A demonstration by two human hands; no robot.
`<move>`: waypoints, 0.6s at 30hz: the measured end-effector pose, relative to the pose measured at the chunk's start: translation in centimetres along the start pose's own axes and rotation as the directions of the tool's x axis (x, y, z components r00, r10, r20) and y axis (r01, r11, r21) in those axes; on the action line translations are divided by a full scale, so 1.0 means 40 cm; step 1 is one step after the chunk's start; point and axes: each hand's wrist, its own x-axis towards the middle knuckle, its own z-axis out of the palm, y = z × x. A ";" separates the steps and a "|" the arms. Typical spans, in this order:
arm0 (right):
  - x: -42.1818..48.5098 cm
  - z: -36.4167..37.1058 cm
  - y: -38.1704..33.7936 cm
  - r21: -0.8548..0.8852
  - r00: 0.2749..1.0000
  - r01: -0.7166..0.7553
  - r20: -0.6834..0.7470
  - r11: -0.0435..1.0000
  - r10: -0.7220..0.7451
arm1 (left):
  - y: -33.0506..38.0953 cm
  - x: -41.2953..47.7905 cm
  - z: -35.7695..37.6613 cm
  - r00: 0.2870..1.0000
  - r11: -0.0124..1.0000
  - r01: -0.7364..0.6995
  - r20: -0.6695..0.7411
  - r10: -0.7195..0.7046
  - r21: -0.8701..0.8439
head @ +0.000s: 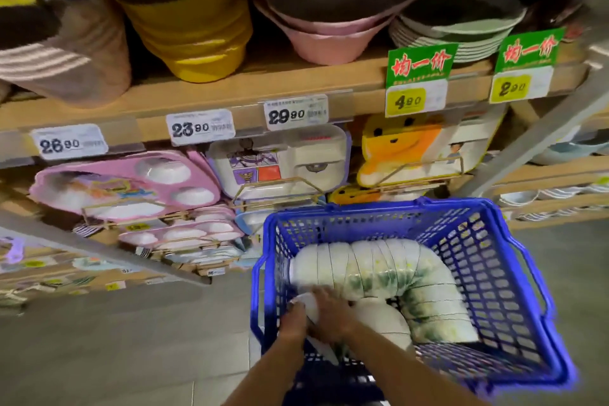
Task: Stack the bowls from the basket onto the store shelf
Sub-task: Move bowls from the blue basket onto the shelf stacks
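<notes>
Head view. Nearest the lens: two bare forearms entering from the bottom edge, reaching down into the near left corner of a blue plastic basket (pixel 412 204).

Left hand (pixel 292 321) against the basket's left wall, thumb on top of a white bowl (pixel 309 306), hand closed round that bowl's left side. Right hand (pixel 333 311) just beside the left, fingers (pixel 320 294) curled over the same white bowl from the right, likewise grasping it. Fine detail of both grips softened by motion blur.

Behind the hands, inside the basket: a row of nested bowls (pixel 389 270), white with a green speckled pattern, lying on its side in an arc from the left wall round toward the near right corner. A shorter bowl stack (pixel 382 316) of the same kind tucked inside the arc, touching the right forearm. Grey floor (pixel 115 356) to the left of the basket.

Above and beyond the basket: a wooden shelf (pixel 263 86) carrying, from left to right, brown striped bowls (pixel 66 53), yellow bowls (pixel 194 33), pink bowls (pixel 329 33) and green-and-white dishes (pixel 461 30), each nested in a stack. On the shelf's front edge: white price tags (pixel 295 112) and two green signs (pixel 420 76) with yellow price panels.

On the level beneath: pink divided trays (pixel 131 181) tilted on wire stands, a white compartment tray (pixel 283 158) and a yellow animal-shaped plate (pixel 395 148).
</notes>
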 end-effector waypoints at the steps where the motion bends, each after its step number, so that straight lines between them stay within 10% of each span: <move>1: -0.001 -0.001 -0.004 -0.013 1.000 -0.011 0.001 1.000 0.011 | 0.001 0.008 -0.002 1.000 1.000 0.018 0.007 -0.018 0.007; 9: -0.035 -0.067 -0.004 0.202 0.995 -0.090 -0.018 0.975 0.095 | -0.027 0.047 -0.017 0.993 0.995 0.035 0.119 -0.024 -0.094; 18: -0.171 -0.240 0.005 0.782 0.974 -0.145 0.005 0.607 0.226 | 0.012 0.011 -0.013 0.952 0.956 0.060 0.305 0.031 -0.286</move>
